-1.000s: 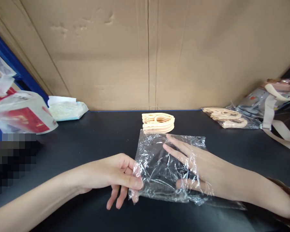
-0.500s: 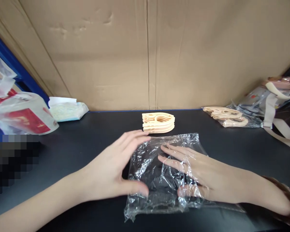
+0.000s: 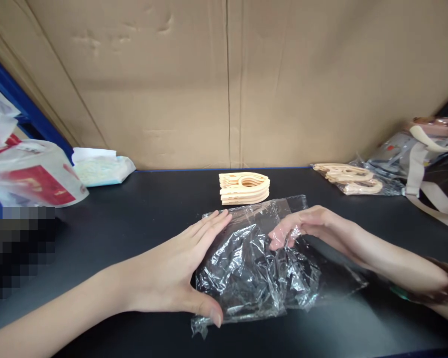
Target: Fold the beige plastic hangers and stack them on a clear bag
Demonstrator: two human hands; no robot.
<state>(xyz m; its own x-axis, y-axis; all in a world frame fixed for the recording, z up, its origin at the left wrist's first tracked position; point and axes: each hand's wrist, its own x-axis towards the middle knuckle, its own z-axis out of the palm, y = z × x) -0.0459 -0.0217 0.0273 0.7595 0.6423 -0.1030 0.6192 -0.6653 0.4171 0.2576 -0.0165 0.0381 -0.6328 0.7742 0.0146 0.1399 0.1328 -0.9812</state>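
Note:
A crinkled clear plastic bag lies on the black tabletop in front of me. My left hand is open along its left side, fingers stretched forward and thumb spread toward the near edge. My right hand is at the bag's right part, wrist raised and fingers bent together on the film. Glare and folds make it hard to see whether those fingertips are under a layer. Just beyond the bag sits a stack of cream pieces that look like folded hangers.
More cream hanger-like pieces in clear wrap lie at the back right, beside a transparent bag with a beige strap. At the left are a wipes-like packet and a white-and-red roll in plastic. A cardboard wall closes off the back.
My right hand has gone from flat, spread fingers to bent ones, with its wrist raised. The bag's film has shifted and bunched on the right. My left hand has moved little.

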